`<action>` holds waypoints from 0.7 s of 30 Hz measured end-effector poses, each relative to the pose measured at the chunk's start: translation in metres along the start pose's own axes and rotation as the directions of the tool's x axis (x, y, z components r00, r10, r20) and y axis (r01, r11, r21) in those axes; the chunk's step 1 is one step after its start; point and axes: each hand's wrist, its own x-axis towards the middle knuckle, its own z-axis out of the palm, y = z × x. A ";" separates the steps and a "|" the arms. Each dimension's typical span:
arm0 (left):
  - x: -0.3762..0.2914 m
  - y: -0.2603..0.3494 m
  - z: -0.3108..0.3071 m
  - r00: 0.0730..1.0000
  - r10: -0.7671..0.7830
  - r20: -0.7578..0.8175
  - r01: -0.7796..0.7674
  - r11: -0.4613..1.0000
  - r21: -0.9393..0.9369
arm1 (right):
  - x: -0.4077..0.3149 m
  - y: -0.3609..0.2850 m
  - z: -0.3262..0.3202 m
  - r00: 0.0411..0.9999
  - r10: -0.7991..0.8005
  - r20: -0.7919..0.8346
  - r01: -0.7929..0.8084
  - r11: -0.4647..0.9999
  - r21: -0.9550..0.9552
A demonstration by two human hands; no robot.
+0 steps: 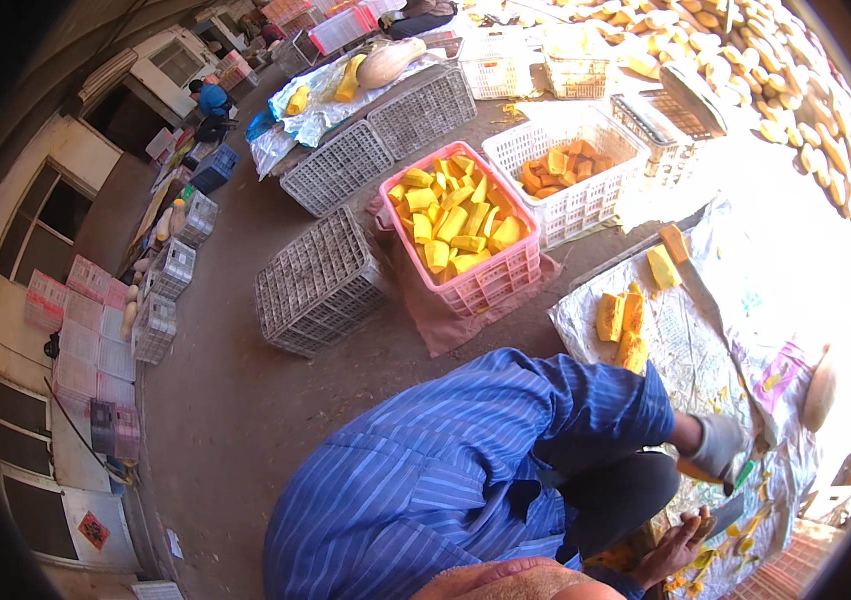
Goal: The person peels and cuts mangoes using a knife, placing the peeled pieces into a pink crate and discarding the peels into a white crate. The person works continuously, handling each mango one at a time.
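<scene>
My left hand (722,444), in a grey work glove, curls over an orange squash piece (694,472) that is mostly hidden beneath it. A small green object (746,471) lies beside the glove. Lower down, my bare right hand (677,546) grips a knife (725,516), its wide grey blade pointing up and away. Both hands are above a work surface covered with silvery sheeting (684,360). Yellow peelings (703,559) are scattered around the knife. Several cut squash pieces (629,322) rest on the sheeting beyond my left forearm, and a whole squash (821,390) lies at its far side.
A pink crate (493,281) of peeled yellow chunks and a white crate (583,199) of orange pieces stand nearby. An overturned grey crate (320,281) is on the floor. Whole squashes form a large heap (793,90). Another person (213,101) crouches near the building.
</scene>
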 end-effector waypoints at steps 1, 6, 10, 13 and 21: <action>-0.016 0.009 0.018 0.999 -0.008 0.036 0.008 1.000 0.000 | -0.005 -0.016 0.020 0.990 0.078 0.116 -0.082 0.996 0.030; -0.034 0.022 0.069 0.987 -0.157 0.045 0.163 0.966 -0.202 | -0.008 0.043 0.001 0.996 0.049 0.070 -0.053 0.997 0.053; -0.044 0.020 0.097 0.980 -0.189 0.064 0.195 0.974 -0.113 | -0.046 0.001 0.019 0.981 0.190 0.048 -0.195 0.975 0.105; -0.044 0.035 0.103 0.975 -0.158 0.156 0.176 0.978 -0.109 | -0.050 0.009 0.004 0.993 0.115 -0.023 -0.113 0.991 0.070; -0.051 0.042 0.109 0.858 -0.266 0.438 0.512 0.502 -0.698 | -0.060 0.044 -0.062 0.997 0.076 0.004 -0.075 0.975 0.209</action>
